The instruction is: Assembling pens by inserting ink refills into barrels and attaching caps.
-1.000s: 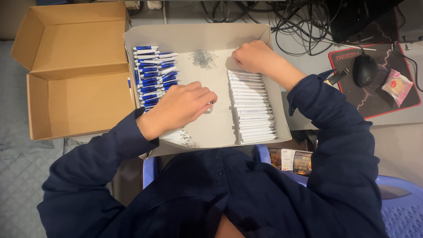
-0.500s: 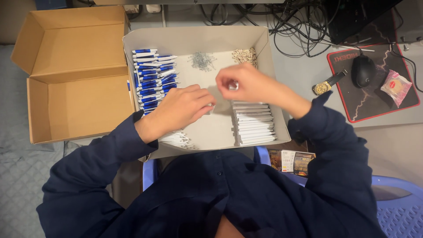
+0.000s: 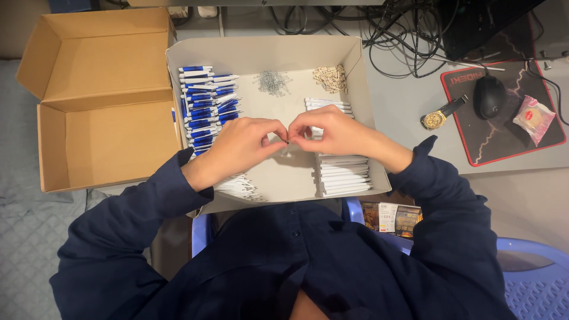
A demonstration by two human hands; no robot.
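Tray walls: the shallow grey tray (image 3: 261, 56) is walled at 12, 3 and 9 o'clock; its bare floor lies at centre, beneath the hands.
Room at 9 o'clock: blue-and-white pens (image 3: 204, 101) are stacked against the wall, touching the left hand's knuckles.
Room at 3 o'clock: white pen barrels (image 3: 344, 172) are stacked along the wall, partly under the right hand.
Room at 12 o'clock: a heap of small metal springs (image 3: 272, 82) and a heap of small tan parts (image 3: 330, 78) lie well apart from the hands.
Left hand (image 3: 240, 148): enters from 7 o'clock, palm down, fingers curled, thumb and forefinger pressed together.
Right hand (image 3: 332, 133): enters from 4 o'clock, palm down, fingertips likewise pinched.
Held part: a small pen piece (image 3: 286, 142), gripped between both hands' fingertips at tray centre; too small to tell its kind.
Outside, 9 o'clock: open cardboard box (image 3: 101, 101) just beside the tray.
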